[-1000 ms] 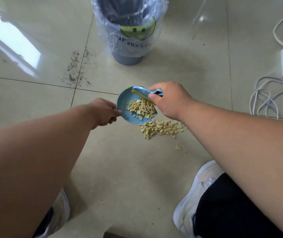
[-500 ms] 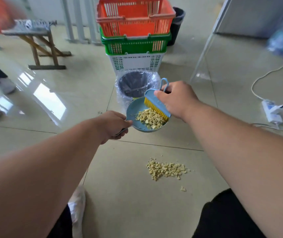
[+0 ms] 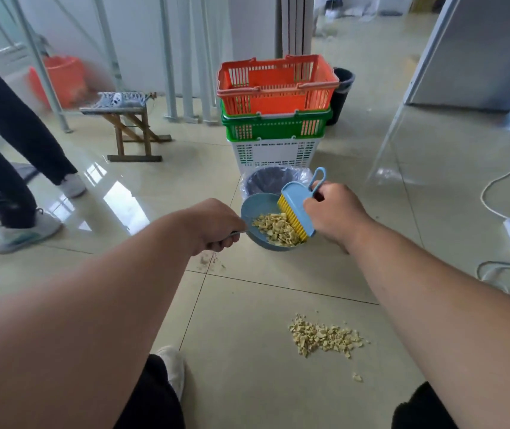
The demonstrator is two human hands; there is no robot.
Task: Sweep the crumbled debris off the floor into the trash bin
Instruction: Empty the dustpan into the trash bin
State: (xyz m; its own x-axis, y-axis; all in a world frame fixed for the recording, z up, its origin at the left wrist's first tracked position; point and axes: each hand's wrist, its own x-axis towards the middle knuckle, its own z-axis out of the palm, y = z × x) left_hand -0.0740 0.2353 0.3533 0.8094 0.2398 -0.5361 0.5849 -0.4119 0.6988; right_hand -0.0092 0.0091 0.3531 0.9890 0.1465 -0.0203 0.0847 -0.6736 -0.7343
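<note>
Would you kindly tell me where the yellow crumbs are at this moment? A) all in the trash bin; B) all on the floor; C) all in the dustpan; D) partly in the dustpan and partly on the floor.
D: a heap of crumbs sits in the blue dustpan, held near the trash bin, while a second pile lies on the floor tiles.

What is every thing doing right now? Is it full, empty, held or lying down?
dustpan: held up, holding crumbs
brush: held, bristles in the dustpan
left hand: gripping the dustpan handle
right hand: gripping the brush
trash bin: open, lined with a bag
crumb pile: lying on the floor
baskets: stacked
</note>
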